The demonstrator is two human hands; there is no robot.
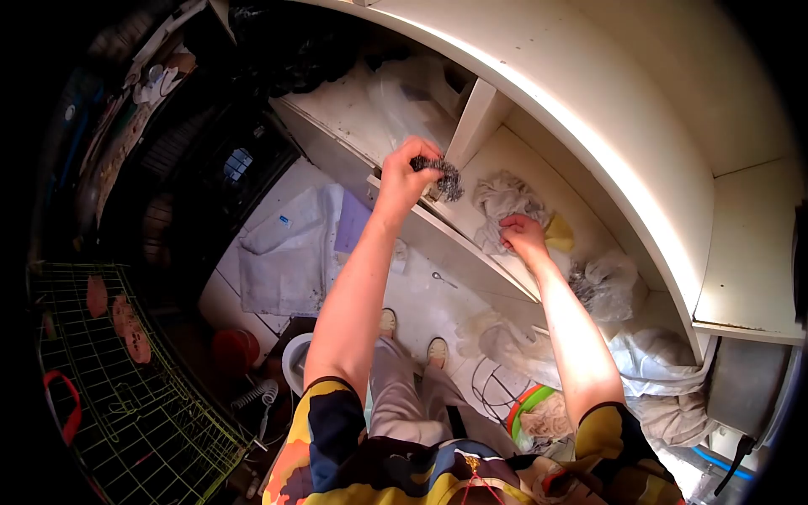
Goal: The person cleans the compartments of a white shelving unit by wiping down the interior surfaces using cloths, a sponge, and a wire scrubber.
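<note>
My left hand is closed on a dark metallic scouring pad, held above the divider of an open white cabinet. Lower right of it, my right hand rests at a crumpled greyish cloth on the shelf, its fingers curled at the cloth's edge. A yellow cloth lies just beside the right hand. Clear plastic bags sit on the same shelf, with another dark scouring pad partly showing at their side.
On the floor lie a grey-white cloth and a spoon. A green-rimmed basket stands by my legs. At the left is a green wire rack, with a red bucket nearby.
</note>
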